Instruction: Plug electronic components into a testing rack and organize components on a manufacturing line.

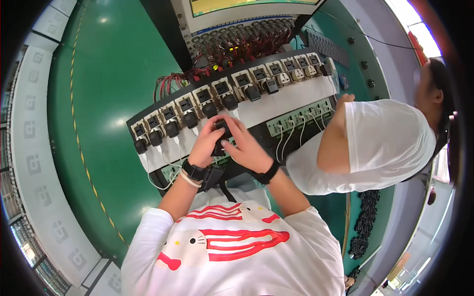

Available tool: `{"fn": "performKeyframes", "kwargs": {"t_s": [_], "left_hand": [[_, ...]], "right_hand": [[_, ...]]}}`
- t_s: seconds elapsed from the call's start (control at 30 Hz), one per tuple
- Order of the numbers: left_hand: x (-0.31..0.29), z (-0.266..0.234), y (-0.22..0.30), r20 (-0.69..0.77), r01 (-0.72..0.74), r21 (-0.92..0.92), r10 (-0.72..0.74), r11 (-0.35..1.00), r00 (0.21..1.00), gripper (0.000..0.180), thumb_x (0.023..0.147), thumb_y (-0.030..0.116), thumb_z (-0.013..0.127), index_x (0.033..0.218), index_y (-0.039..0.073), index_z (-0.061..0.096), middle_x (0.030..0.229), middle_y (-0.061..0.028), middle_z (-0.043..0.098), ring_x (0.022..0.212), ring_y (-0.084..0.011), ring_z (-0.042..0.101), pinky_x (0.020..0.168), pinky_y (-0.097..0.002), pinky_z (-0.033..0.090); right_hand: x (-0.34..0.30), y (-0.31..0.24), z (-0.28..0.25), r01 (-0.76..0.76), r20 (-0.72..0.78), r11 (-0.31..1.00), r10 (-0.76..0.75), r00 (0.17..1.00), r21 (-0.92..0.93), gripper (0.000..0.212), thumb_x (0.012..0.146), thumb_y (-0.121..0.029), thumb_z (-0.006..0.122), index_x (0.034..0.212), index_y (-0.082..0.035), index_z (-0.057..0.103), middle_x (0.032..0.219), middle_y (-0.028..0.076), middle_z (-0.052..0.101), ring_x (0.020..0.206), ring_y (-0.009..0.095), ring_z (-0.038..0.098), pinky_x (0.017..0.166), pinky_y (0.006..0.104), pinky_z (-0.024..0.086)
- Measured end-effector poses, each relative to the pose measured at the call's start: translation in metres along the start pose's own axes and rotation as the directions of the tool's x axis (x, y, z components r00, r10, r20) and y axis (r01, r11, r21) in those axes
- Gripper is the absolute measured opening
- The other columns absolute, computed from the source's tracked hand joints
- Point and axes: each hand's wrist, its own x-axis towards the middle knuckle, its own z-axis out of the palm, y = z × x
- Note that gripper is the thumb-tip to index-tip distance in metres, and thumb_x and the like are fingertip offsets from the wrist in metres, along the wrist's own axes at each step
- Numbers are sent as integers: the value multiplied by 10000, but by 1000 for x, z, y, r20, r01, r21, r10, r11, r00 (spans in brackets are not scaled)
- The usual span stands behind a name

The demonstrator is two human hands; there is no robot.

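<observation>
Both my hands meet in front of the socket bench, around small black blocks that look like the power adapters plugged in behind them. My left hand (203, 148) is closed around a black power adapter (222, 129), its fingers curled over the top. From the other side my right hand (247, 150) closes its fingers on the same dark bundle, partly blurred. Whether it is one adapter or two cannot be made out, as the fingers cover much of it. Just beyond the hands, a row of black adapters (189, 119) sits in sockets along the angled strip (185, 104).
White cables run from the adapters to a green port panel (299, 117). Red wiring (229, 56) and a screen (247, 7) stand behind. At right, a person in a white shirt (390, 140) works close by. Many black adapters (365, 222) lie on the right-hand green bench.
</observation>
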Motion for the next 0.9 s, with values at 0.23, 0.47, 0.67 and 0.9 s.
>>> {"fn": "performKeyframes", "kwargs": {"t_s": [0.23, 0.47, 0.67, 0.9], "left_hand": [[-2, 8, 19, 208, 195, 5, -192, 981, 959, 485, 905, 126, 492, 1374, 23, 431, 1226, -103, 570, 714, -83, 587, 633, -200, 483], [17, 5, 14, 147, 63, 52, -70, 997, 987, 316, 909, 159, 490, 1187, 26, 565, 989, -76, 634, 604, -80, 557, 547, -199, 469], [45, 36, 5, 144, 63, 223, -96, 973, 985, 319, 934, 226, 498, 1192, 52, 566, 1017, -60, 634, 600, -75, 549, 538, -206, 462], [46, 44, 12, 169, 99, 217, -138, 971, 976, 286, 927, 214, 496, 1149, 54, 578, 963, -33, 615, 646, -84, 532, 575, -205, 447]], "right_hand": [[-6, 25, -25, -345, 19, 811, 382, 924, 473, 617, 821, -66, 656, 1366, -59, 368, 1180, 80, 483, 1009, 147, 511, 878, 255, 437], [13, 74, -95, -191, -295, 979, 204, 934, 73, 468, 754, 6, 638, 1199, -60, 506, 1183, 67, 513, 1054, 178, 520, 880, 285, 441], [4, 79, -87, -86, -7, 239, 363, 932, 967, 271, 876, -92, 462, 1135, -57, 534, 1206, 95, 526, 1027, 205, 539, 852, 364, 453], [39, 129, -97, -112, -633, 820, 513, 580, 561, 302, 726, 33, 546, 1019, -36, 534, 922, 72, 540, 834, 145, 511, 697, 256, 435]]}}
